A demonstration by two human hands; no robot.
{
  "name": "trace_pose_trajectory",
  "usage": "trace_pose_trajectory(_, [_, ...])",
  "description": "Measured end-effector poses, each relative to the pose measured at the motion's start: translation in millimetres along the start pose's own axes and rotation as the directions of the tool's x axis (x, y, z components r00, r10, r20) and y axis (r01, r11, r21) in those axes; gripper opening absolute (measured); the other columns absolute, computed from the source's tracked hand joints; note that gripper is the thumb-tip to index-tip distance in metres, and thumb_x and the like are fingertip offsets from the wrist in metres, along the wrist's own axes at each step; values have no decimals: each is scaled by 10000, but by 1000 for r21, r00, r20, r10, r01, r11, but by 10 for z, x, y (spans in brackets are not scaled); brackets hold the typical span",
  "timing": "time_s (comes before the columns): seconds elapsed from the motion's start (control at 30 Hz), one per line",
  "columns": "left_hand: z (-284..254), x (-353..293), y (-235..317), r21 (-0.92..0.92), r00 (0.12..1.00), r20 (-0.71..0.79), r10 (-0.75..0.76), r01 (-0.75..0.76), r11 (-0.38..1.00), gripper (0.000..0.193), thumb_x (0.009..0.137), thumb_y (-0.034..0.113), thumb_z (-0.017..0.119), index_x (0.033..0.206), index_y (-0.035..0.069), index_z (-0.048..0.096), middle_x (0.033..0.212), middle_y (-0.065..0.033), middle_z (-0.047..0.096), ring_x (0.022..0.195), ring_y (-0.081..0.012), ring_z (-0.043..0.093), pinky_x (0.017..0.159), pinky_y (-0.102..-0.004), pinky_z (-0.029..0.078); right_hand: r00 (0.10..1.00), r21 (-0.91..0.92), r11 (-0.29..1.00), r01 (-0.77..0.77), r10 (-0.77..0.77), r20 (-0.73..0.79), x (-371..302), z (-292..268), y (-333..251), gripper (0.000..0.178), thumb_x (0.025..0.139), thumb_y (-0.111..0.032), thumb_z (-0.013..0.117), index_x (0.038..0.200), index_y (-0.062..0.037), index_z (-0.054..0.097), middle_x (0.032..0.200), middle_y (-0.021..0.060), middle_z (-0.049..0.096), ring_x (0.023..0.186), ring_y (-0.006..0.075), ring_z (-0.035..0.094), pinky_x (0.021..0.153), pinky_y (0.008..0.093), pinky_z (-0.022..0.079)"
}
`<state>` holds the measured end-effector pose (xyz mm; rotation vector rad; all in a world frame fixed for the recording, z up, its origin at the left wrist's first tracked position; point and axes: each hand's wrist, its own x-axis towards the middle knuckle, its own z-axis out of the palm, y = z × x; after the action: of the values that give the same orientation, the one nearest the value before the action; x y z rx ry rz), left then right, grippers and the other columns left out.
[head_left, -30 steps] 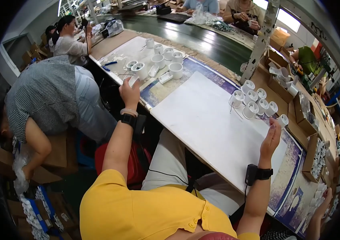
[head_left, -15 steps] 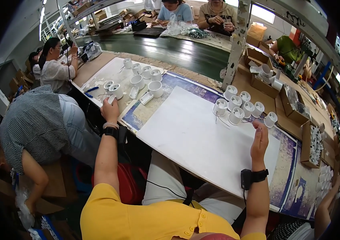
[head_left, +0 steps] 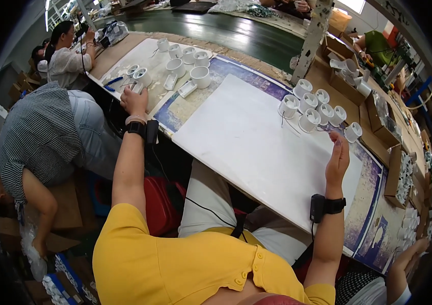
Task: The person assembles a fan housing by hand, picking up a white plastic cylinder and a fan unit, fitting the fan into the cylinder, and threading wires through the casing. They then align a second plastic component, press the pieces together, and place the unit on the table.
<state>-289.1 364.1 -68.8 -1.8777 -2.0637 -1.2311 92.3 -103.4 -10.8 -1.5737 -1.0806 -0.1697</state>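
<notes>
My left hand [head_left: 134, 102] is closed on a small white plastic piece [head_left: 137, 87], partly hidden by the fingers. Just beyond it stands a white round cup [head_left: 142, 77] with a fitting inside. Two white rectangular parts, one a tray-like piece [head_left: 187, 90], lie beside an empty-looking large white cup [head_left: 200, 77]. At the right, my right hand [head_left: 337, 160] is raised edge-on above the board, fingers loosely stretched, with nothing visible in it. Nearest to it is a white cup [head_left: 353, 132], apart from a cluster of similar filled cups [head_left: 309, 120] with thin dark wires.
A white board [head_left: 246, 132] covers the middle of the table. Blue-handled pliers [head_left: 111, 84] lie at the far left. Cardboard boxes [head_left: 395, 175] of white parts line the right side. A metal post [head_left: 315, 43] rises behind the cups. A bending person [head_left: 43, 137] is close on my left.
The view has tilted downward, so the table sits higher in the picture. Both hands keep about the same places beside the cups. The left hand still holds the white piece.
</notes>
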Motion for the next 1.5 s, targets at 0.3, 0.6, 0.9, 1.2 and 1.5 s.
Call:
trace_pose_trajectory(0.3, [-496,-614,958,-426,678,143,721,-616,663,540,778,277,704,1204,19,494,1115,-186,585,1053,-350,506,942,-414,390,999,24,1000,8,-9,39,4,47,9,310,1013,-184,358,1104,13,579,1045,90,602,1002,169,551,928,299,410])
trace_pose_trajectory(0.6, [-490,-756,1374,-105,701,575,422,-448,888,568,792,226,686,1271,37,447,1072,-183,620,975,-359,585,848,-437,469,997,40,999,-20,17,76,-15,43,-106,300,1012,-179,363,1099,6,583,1011,84,606,971,167,561,905,299,420])
trace_pose_trajectory(0.9, [-1384,-1489,1853,-676,526,60,849,-604,422,586,777,99,703,1285,59,413,1041,-132,645,938,-320,613,796,-399,487,967,177,979,-96,50,249,-38,92,-229,299,1008,-182,379,1188,-3,538,1050,97,589,942,162,568,875,286,442])
trace_pose_trajectory(1.2, [-1343,-2438,2641,-867,335,-122,934,-495,64,646,735,74,738,1291,78,410,1053,-118,647,932,-292,617,778,-372,494,965,480,846,-232,136,226,-10,118,-254,377,983,-193,432,1323,-30,423,1186,94,540,973,137,554,871,278,443])
trace_pose_trajectory(1.5, [-1273,-2620,3085,-959,148,162,976,-208,191,646,737,110,754,1287,76,417,1056,-108,640,948,-268,622,797,-381,493,970,178,981,-78,34,239,64,-203,-98,434,888,-85,503,1313,-29,439,1229,74,525,976,130,535,857,274,438])
